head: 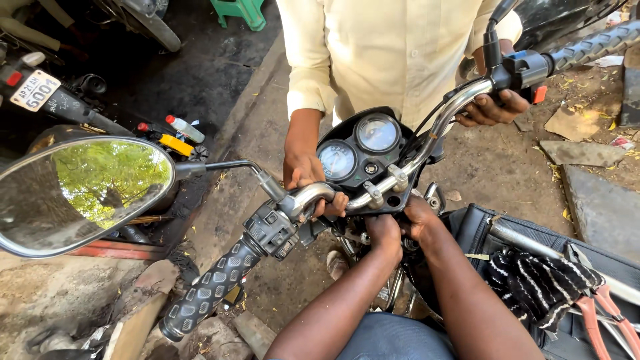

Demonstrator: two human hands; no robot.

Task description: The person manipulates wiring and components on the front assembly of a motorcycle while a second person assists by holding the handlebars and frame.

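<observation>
A motorcycle's chrome handlebar [433, 133] crosses the view, with a twin-dial instrument cluster [357, 150] behind it. My left hand [385, 235] and my right hand [420, 215] reach in side by side under the handlebar clamps [387, 187], at the steering stem. Their fingers are hidden beneath the bar, so any grip is unseen. Another person in a cream shirt stands opposite. One of that person's hands [307, 177] clasps the bar near the left switch block [273, 230]; the other hand [490, 107] holds it near the right switch block [523, 70].
A round mirror [80, 193] juts out at the left, above the patterned left grip [210, 290]. Red-handled pliers [603, 313] and a striped cloth [533, 280] lie on the black tank cover [477, 227]. Small bottles [183, 128], another motorcycle [40, 87] and broken slabs [600, 207] lie around.
</observation>
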